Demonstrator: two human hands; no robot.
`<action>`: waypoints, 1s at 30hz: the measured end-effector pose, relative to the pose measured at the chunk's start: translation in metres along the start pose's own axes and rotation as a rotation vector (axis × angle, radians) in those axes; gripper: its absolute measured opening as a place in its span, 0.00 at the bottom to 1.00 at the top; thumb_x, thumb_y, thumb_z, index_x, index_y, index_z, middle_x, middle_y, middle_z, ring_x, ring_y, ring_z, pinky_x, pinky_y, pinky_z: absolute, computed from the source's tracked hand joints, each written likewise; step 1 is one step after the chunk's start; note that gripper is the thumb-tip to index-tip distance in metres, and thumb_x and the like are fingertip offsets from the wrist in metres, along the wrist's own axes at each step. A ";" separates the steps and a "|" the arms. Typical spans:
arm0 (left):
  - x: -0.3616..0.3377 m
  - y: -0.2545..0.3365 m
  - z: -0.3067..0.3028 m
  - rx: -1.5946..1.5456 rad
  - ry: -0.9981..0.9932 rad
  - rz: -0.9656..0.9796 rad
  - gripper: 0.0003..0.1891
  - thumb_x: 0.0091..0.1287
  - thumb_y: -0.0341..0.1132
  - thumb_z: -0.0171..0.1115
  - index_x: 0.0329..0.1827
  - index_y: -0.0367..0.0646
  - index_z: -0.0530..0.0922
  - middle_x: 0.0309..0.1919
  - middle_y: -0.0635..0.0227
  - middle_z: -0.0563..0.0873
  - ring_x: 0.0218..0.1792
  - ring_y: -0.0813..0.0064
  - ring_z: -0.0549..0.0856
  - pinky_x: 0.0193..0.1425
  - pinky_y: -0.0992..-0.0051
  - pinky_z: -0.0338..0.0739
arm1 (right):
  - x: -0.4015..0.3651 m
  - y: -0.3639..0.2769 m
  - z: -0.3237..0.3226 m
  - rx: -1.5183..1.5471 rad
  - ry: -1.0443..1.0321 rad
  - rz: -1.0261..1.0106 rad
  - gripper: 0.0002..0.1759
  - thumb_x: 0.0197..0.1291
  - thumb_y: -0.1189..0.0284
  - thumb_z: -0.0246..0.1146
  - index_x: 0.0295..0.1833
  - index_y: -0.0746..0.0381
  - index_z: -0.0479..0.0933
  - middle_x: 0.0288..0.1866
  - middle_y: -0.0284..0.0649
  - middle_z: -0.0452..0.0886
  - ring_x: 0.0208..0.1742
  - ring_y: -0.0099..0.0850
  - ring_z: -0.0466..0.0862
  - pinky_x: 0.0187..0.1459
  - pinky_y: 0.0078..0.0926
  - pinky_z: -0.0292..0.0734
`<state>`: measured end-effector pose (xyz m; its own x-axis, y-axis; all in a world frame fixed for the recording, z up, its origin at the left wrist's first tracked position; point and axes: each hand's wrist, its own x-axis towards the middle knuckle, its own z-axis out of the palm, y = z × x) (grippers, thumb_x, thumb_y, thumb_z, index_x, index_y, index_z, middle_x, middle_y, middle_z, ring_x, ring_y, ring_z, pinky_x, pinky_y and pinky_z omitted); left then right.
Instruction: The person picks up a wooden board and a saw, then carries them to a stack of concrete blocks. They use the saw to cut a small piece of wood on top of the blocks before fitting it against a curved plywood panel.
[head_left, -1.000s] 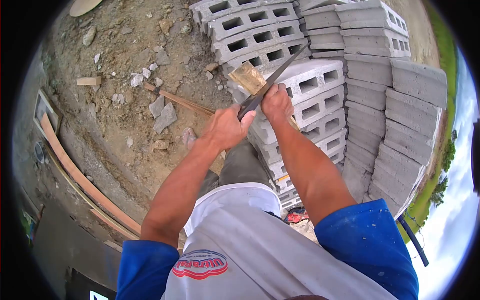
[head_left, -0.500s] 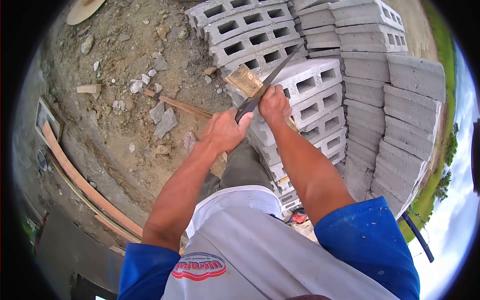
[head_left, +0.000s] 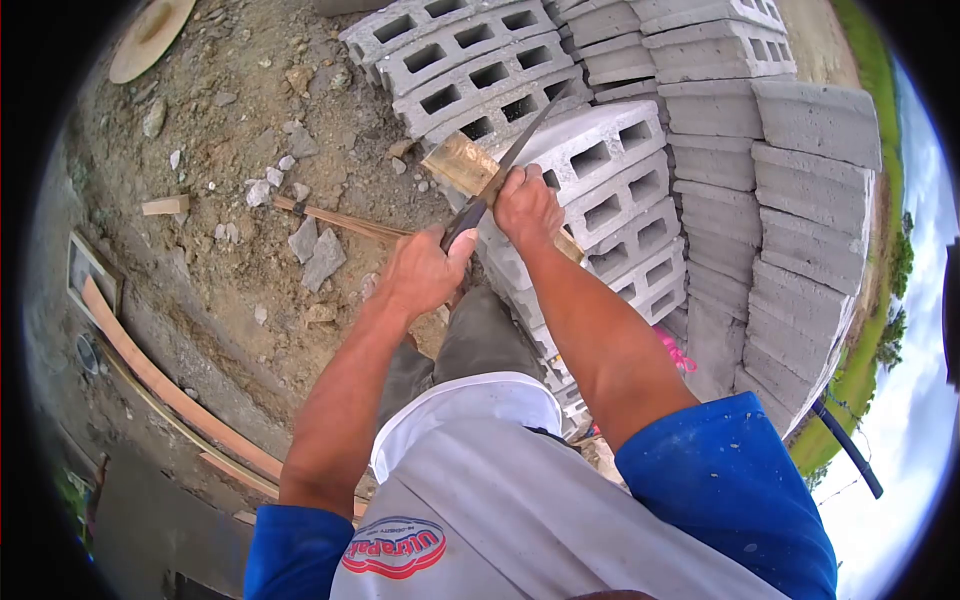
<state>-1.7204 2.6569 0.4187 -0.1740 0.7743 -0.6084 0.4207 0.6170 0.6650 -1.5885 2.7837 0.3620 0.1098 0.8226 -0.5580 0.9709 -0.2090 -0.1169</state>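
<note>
My left hand point(head_left: 425, 268) is closed round the dark handle end of what looks like a handsaw point(head_left: 525, 140). Its long tapering blade lies across a short piece of timber point(head_left: 462, 163) and points away to the upper right; its teeth cannot be made out. Beside the blade, my right hand point(head_left: 528, 205) grips the timber, hiding its middle, while the far end shows past the wrist. Under the timber and right hand is a stack of grey hollow concrete blocks point(head_left: 620, 150).
More concrete blocks point(head_left: 815, 190) are stacked at the right. Thin wooden strips point(head_left: 350, 222), stones point(head_left: 322, 260) and a small wood offcut point(head_left: 165, 205) lie on the dirt to the left. Long curved-looking boards point(head_left: 180, 395) lie further left. A straw-coloured hat point(head_left: 150, 38) rests at upper left.
The view has shifted slightly, so the blocks, timber and hands sit further left. Both hands keep their grips; the blade still crosses the timber. Something pink now shows beside the right forearm.
</note>
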 end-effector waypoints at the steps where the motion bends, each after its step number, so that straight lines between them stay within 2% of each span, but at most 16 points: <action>1: -0.020 0.000 -0.007 0.020 -0.027 -0.039 0.29 0.70 0.55 0.55 0.48 0.31 0.79 0.35 0.34 0.83 0.45 0.34 0.82 0.50 0.48 0.76 | -0.007 -0.001 -0.001 -0.002 -0.018 0.002 0.27 0.71 0.53 0.38 0.60 0.57 0.74 0.55 0.50 0.81 0.62 0.46 0.77 0.63 0.50 0.65; 4: -0.111 -0.001 -0.038 -0.005 -0.059 -0.111 0.31 0.70 0.55 0.54 0.53 0.28 0.78 0.36 0.34 0.84 0.45 0.35 0.83 0.51 0.50 0.77 | -0.006 -0.001 0.001 0.020 0.002 0.000 0.27 0.71 0.53 0.38 0.60 0.56 0.74 0.56 0.50 0.82 0.63 0.45 0.77 0.64 0.49 0.64; 5: -0.154 -0.022 -0.047 -0.048 -0.098 -0.186 0.32 0.69 0.55 0.55 0.59 0.29 0.76 0.35 0.35 0.84 0.42 0.38 0.85 0.47 0.52 0.79 | -0.010 -0.001 -0.003 0.023 0.044 -0.029 0.27 0.70 0.53 0.39 0.59 0.59 0.74 0.53 0.56 0.82 0.58 0.54 0.80 0.61 0.53 0.69; 6: -0.197 -0.048 -0.050 -0.039 -0.074 -0.241 0.34 0.68 0.55 0.57 0.62 0.28 0.75 0.35 0.36 0.85 0.40 0.40 0.87 0.44 0.55 0.81 | -0.011 0.002 -0.002 0.020 0.034 -0.038 0.27 0.70 0.53 0.39 0.59 0.59 0.74 0.54 0.55 0.82 0.59 0.53 0.79 0.61 0.53 0.69; 8: -0.235 -0.048 -0.060 -0.068 -0.076 -0.272 0.36 0.68 0.54 0.57 0.62 0.24 0.73 0.35 0.37 0.85 0.41 0.43 0.88 0.44 0.58 0.81 | -0.006 0.003 0.002 0.028 0.032 -0.048 0.27 0.71 0.53 0.40 0.60 0.58 0.73 0.54 0.54 0.82 0.60 0.52 0.78 0.62 0.52 0.68; 10: -0.198 -0.039 -0.050 -0.063 -0.074 -0.229 0.37 0.68 0.55 0.57 0.60 0.22 0.74 0.33 0.38 0.85 0.41 0.43 0.88 0.44 0.59 0.81 | -0.005 0.004 0.002 0.051 0.015 -0.042 0.26 0.71 0.53 0.40 0.59 0.58 0.74 0.55 0.53 0.82 0.61 0.49 0.77 0.63 0.51 0.65; 12: -0.106 -0.041 -0.019 -0.062 -0.062 -0.112 0.29 0.69 0.53 0.56 0.54 0.30 0.79 0.32 0.37 0.84 0.38 0.38 0.85 0.41 0.57 0.79 | -0.007 0.004 -0.002 0.069 0.001 -0.041 0.26 0.71 0.54 0.40 0.58 0.59 0.74 0.54 0.53 0.82 0.61 0.47 0.76 0.63 0.51 0.65; 13: -0.057 -0.058 0.007 -0.001 0.039 0.060 0.28 0.71 0.53 0.55 0.49 0.30 0.79 0.32 0.36 0.83 0.37 0.35 0.83 0.40 0.54 0.77 | -0.008 0.005 0.000 0.079 0.020 -0.045 0.26 0.72 0.54 0.40 0.58 0.61 0.74 0.54 0.53 0.82 0.61 0.48 0.76 0.63 0.51 0.65; 14: -0.025 -0.034 0.006 -0.010 -0.044 0.005 0.28 0.71 0.54 0.54 0.47 0.31 0.79 0.31 0.36 0.83 0.38 0.33 0.82 0.42 0.52 0.76 | -0.010 0.005 0.000 0.082 0.002 -0.040 0.26 0.71 0.54 0.40 0.58 0.60 0.74 0.54 0.53 0.83 0.61 0.48 0.76 0.63 0.51 0.64; 17: -0.025 0.020 -0.011 0.068 -0.076 -0.045 0.27 0.71 0.53 0.54 0.44 0.31 0.80 0.31 0.36 0.83 0.39 0.33 0.82 0.43 0.51 0.77 | -0.013 0.008 -0.009 0.096 -0.014 -0.044 0.26 0.71 0.54 0.40 0.58 0.60 0.74 0.53 0.52 0.83 0.62 0.47 0.76 0.62 0.52 0.64; 19: -0.087 -0.010 -0.014 0.093 0.004 -0.053 0.27 0.72 0.54 0.53 0.47 0.31 0.80 0.31 0.37 0.83 0.38 0.33 0.83 0.43 0.52 0.77 | -0.010 0.007 -0.011 0.110 -0.024 -0.043 0.25 0.71 0.54 0.41 0.58 0.59 0.74 0.53 0.51 0.83 0.62 0.46 0.76 0.62 0.52 0.64; 21: -0.168 -0.029 -0.035 0.028 -0.074 -0.166 0.29 0.72 0.53 0.53 0.58 0.32 0.79 0.30 0.42 0.85 0.35 0.46 0.88 0.40 0.56 0.79 | -0.009 0.009 -0.010 0.092 -0.072 -0.026 0.26 0.71 0.57 0.41 0.62 0.59 0.74 0.55 0.46 0.84 0.61 0.40 0.76 0.64 0.49 0.61; 23: -0.215 -0.035 -0.043 0.061 -0.021 -0.190 0.29 0.72 0.53 0.53 0.58 0.32 0.80 0.29 0.44 0.84 0.35 0.51 0.88 0.39 0.59 0.79 | -0.015 0.011 -0.018 0.094 -0.110 -0.028 0.26 0.71 0.56 0.41 0.62 0.59 0.74 0.55 0.47 0.84 0.61 0.40 0.76 0.64 0.49 0.61; 26: -0.143 -0.036 -0.032 0.114 -0.101 -0.192 0.28 0.72 0.53 0.53 0.54 0.32 0.81 0.27 0.44 0.84 0.33 0.48 0.87 0.37 0.59 0.78 | -0.006 0.009 -0.009 0.109 -0.065 -0.034 0.25 0.71 0.56 0.41 0.59 0.59 0.74 0.54 0.48 0.84 0.61 0.42 0.76 0.63 0.50 0.61; 28: -0.049 -0.024 -0.004 0.063 -0.025 0.020 0.26 0.72 0.51 0.54 0.45 0.31 0.81 0.27 0.39 0.82 0.33 0.38 0.83 0.38 0.55 0.76 | 0.000 0.009 -0.004 0.131 -0.020 -0.025 0.24 0.71 0.56 0.42 0.58 0.59 0.74 0.53 0.49 0.84 0.61 0.44 0.76 0.62 0.51 0.61; 30: -0.002 -0.004 0.008 0.084 -0.038 0.045 0.25 0.73 0.51 0.53 0.45 0.31 0.81 0.29 0.36 0.82 0.36 0.35 0.82 0.39 0.52 0.75 | -0.008 0.011 -0.004 0.139 -0.020 -0.036 0.24 0.71 0.55 0.42 0.58 0.59 0.74 0.53 0.49 0.84 0.61 0.44 0.76 0.62 0.51 0.61</action>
<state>-1.7147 2.6516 0.4142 -0.1199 0.7940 -0.5960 0.5005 0.5668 0.6544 -1.5779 2.7767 0.3685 0.0702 0.8205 -0.5674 0.9352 -0.2520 -0.2488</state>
